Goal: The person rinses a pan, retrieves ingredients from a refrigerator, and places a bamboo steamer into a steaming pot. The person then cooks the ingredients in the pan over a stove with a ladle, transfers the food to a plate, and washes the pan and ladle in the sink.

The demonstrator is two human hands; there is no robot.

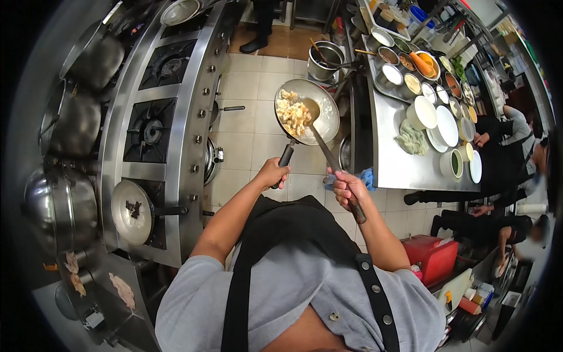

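My left hand [273, 172] is closed round the black handle of a frying pan [327, 111], which I hold out in front of me above the tiled floor. In the pan's left half lies a heap of yellowish-white chunky food [291, 115]. My right hand [347, 189] grips the long handle of a metal ladle [322, 139]. The ladle's bowl rests at the food inside the pan, and its brownish handle end sticks out below my fist.
To the left runs a stove [176, 120] with several burners; a second pan [130, 226] with dark bits sits on it. At right, a steel counter [404, 170] carries bowls and a green cloth [412, 138]. A pot [322, 69] stands ahead. Other people work at right.
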